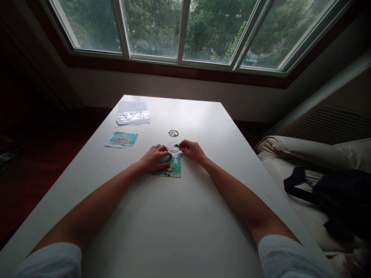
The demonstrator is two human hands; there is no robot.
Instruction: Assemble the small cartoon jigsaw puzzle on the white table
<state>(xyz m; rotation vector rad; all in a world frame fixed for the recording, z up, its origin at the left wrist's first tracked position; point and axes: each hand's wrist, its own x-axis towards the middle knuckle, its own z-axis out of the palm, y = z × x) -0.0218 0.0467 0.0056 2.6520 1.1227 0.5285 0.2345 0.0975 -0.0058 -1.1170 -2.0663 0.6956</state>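
Note:
A partly joined jigsaw puzzle, teal with a yellow cartoon figure, lies flat on the white table. My left hand rests over its left side, fingers apart and touching it, hiding that part. A gap with jagged edges shows along the puzzle's top. Beyond the upper right corner, my right hand has its thumb and fingers pinched together; whatever they hold is too small to make out. Right by those fingertips is a pale round disc with a dark spot on it.
Farther back sits a second round item, dark-rimmed. At the left lie a teal picture sheet with cartoon figures and papers under a shiny clear plastic bag. A cream sofa holding a black bag stands along the right.

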